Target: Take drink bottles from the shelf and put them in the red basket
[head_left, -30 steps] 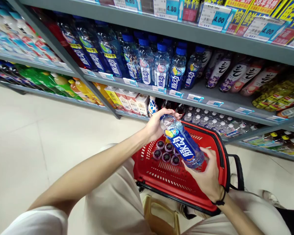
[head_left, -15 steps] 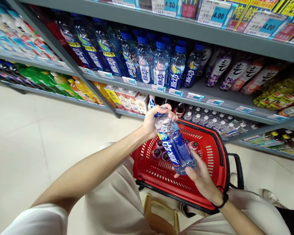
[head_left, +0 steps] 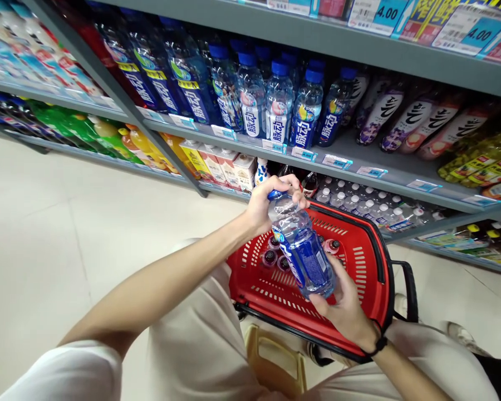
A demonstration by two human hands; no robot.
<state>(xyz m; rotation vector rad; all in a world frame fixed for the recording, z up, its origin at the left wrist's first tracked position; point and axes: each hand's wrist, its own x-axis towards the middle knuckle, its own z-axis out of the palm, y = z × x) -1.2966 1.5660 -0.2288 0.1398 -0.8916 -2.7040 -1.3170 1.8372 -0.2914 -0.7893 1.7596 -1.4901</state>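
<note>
A clear bottle with a blue label and blue cap (head_left: 304, 250) is held tilted over a red basket (head_left: 259, 289). My left hand (head_left: 271, 200) has its fingers wrapped round the bottle's neck, just below the cap. Around the bottle's base, at the lower right, my right hand (head_left: 346, 301) grips it with thumb and fingers. Several small bottles with dark caps (head_left: 269, 257) stand inside the basket, partly hidden behind the held bottle.
Ahead, a shelf (head_left: 250, 146) carries rows of blue-capped bottles (head_left: 279, 106). Packs of small white-capped bottles (head_left: 359, 206) lie on the lower shelf behind the basket. A yellow stool (head_left: 254, 345) is below the basket. A shoe (head_left: 461, 337) shows at the right.
The bottle has turned about its long axis, so its large front lettering has rolled leftward and its side panel shows more. The right thumb has shifted slightly left. The view has moved a little.
</note>
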